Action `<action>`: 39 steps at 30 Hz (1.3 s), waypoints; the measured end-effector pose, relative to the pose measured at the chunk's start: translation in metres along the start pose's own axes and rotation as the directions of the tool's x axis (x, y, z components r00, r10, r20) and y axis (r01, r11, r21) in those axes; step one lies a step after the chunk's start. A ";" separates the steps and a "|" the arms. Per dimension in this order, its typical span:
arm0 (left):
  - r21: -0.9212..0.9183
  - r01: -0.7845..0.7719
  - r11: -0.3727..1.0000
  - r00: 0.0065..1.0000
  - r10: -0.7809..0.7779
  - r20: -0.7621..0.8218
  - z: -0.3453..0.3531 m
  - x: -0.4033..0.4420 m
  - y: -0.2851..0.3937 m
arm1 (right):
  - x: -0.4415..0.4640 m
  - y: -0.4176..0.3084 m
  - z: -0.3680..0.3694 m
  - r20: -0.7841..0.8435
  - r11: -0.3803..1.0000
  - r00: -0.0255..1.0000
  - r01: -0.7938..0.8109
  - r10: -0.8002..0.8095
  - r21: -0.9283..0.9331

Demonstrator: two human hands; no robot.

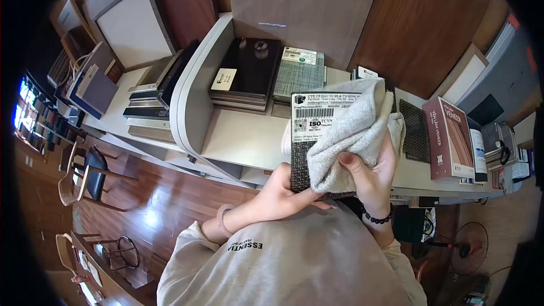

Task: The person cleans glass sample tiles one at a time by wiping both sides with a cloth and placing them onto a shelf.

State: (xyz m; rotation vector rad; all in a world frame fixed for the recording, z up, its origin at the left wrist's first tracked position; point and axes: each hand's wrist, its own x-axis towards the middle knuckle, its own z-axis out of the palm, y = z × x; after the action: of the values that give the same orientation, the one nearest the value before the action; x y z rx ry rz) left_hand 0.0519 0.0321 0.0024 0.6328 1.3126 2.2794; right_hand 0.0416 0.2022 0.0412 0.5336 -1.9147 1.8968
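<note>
One left hand (280, 195) has its fingers clamped on the lower-left edge of one dark woven-textured sample board (299, 167), which bears one white label (317, 116). One right hand (377, 175) has its fingers closed on one grey cloth (348, 130), thumb on top, the cloth covering the board's right side. Behind, one red "Veneer" binder (451, 141) stands on a white shelf (235, 144).

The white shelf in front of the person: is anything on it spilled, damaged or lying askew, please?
No spill or damage shows. Only the board stack left of the curved divider looks untidy: its edges do not line up. The held cloth and panel hide part of the shelf.
</note>
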 end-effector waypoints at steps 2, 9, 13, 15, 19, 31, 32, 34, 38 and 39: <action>0.020 -0.039 0.999 0.999 0.039 0.015 -0.003 -0.002 0.000 | -0.003 0.002 0.008 -0.070 0.994 0.995 0.057 -0.064 -0.097; 0.606 -0.097 0.789 0.995 0.073 0.064 -0.027 0.012 0.008 | 0.006 0.034 0.020 -0.392 0.957 0.911 0.008 -0.126 -0.290; 0.380 0.160 0.911 0.987 -0.151 -0.053 -0.048 0.019 -0.005 | 0.022 0.055 0.009 -0.433 0.954 0.900 -0.177 0.058 -0.241; 0.320 0.143 0.936 0.989 -0.126 -0.075 -0.054 0.020 -0.007 | 0.027 0.059 0.012 -0.412 0.947 0.902 -0.238 0.133 -0.214; 0.097 0.117 0.988 0.986 -0.103 -0.134 -0.056 0.030 -0.012 | 0.026 0.059 0.007 -0.350 0.877 0.929 -0.266 0.122 -0.401; -0.129 0.144 0.981 0.943 -0.176 -0.282 -0.072 0.062 0.009 | 0.018 0.042 -0.020 0.056 0.166 0.951 0.111 -0.305 -0.980; -0.133 0.131 0.982 0.942 -0.166 -0.293 -0.075 0.067 0.005 | 0.020 0.042 -0.016 0.160 0.446 0.973 0.220 -0.168 -0.868; -0.129 0.120 0.984 0.941 -0.154 -0.302 -0.080 0.071 0.000 | 0.022 0.048 -0.010 0.291 0.698 0.954 0.257 -0.072 -0.668; -0.075 0.195 0.978 0.916 -0.209 -0.342 -0.087 0.077 -0.005 | 0.028 0.073 -0.006 0.310 0.790 0.950 0.170 0.026 -0.589; -0.061 0.179 0.982 0.916 -0.189 -0.354 -0.087 0.078 -0.005 | 0.030 0.075 -0.004 0.299 0.789 0.954 0.172 0.016 -0.590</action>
State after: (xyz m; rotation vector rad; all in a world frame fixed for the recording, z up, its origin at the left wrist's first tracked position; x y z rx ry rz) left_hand -0.0603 0.0199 -0.0270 0.0734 1.4295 2.3210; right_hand -0.0231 0.2074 -0.0073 0.6869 -2.4886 1.0688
